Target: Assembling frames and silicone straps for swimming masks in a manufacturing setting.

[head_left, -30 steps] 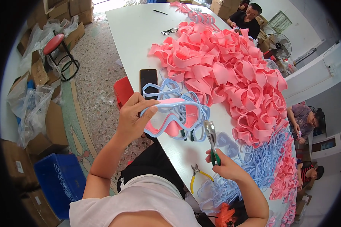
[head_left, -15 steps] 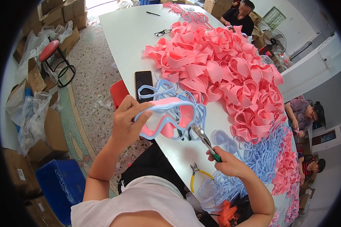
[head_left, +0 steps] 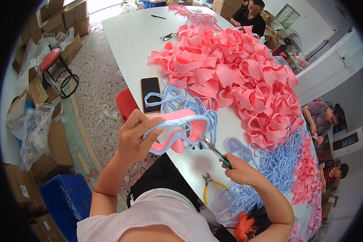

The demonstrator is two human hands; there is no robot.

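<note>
My left hand [head_left: 135, 136] pinches the left end of a swim mask [head_left: 174, 122], a pink soft skirt with a light-blue frame, held up over the table edge. In my right hand [head_left: 241, 170] are metal pliers [head_left: 215, 151] with green handles. Their jaws meet the mask's right side, at the blue rim; whether they grip it I cannot tell. Behind the mask lie several loose light-blue frames [head_left: 173, 95], partly hidden by it. On the tabletop below the pliers rests a second pair of pliers [head_left: 208, 186] with yellow handles.
A large heap of pink skirts [head_left: 226, 68] covers the white table [head_left: 127, 40], with blue frames [head_left: 266, 169] piled at right. A phone [head_left: 150, 90] and glasses [head_left: 169, 36] lie on it. Leftward are a red stool [head_left: 50, 59] and blue bin [head_left: 66, 197]. Co-workers [head_left: 252, 18] sit beyond.
My right hand and the pliers have moved slightly left and up, bringing the jaws closer in against the mask's rim. My left hand keeps its hold. The co-worker at the far end has raised their head.
</note>
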